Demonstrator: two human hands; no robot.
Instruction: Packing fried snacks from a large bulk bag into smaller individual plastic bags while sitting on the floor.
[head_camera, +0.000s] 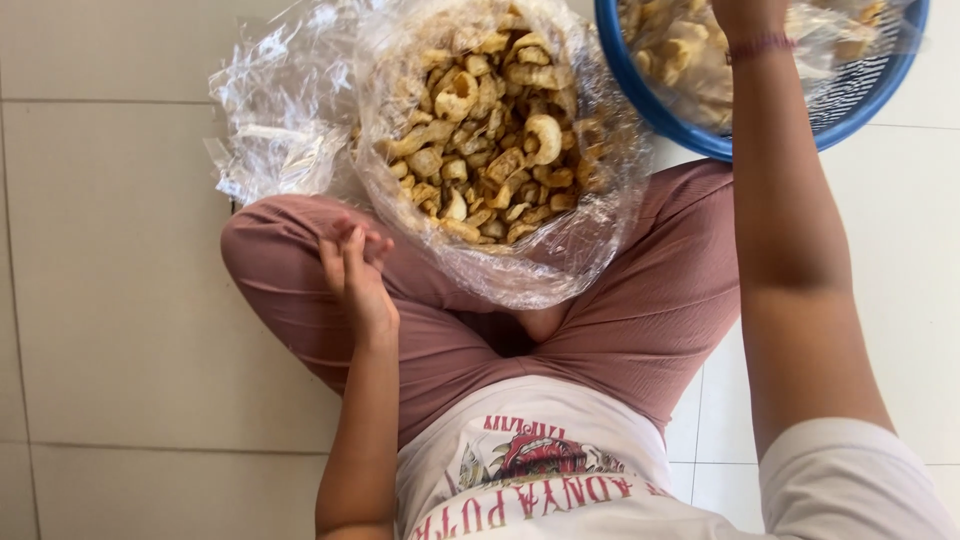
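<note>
The big clear bag (500, 140) of curled golden crackers sits open on my crossed legs (620, 310), mouth up. My left hand (356, 272) rests on my thigh just left of the bag, fingers loosely curled, grasping nothing. My right hand (745, 15) reaches up past the bag into the blue basket (690, 130), which stands to the bag's upper right. The frame cuts that hand off at the wrist, so I cannot tell whether it grips anything. A thin band circles the wrist.

To work well here I judge it best to pinch the bag's rim with my free hand so the mouth stays wide, and to move crackers gently, since they look brittle.

Count: one open bag, one basket lined with plastic and holding more crackers, one crumpled heap of empty plastic (280, 110) left of the bag on the tiled floor (110, 300). The crackers are too many to count.
</note>
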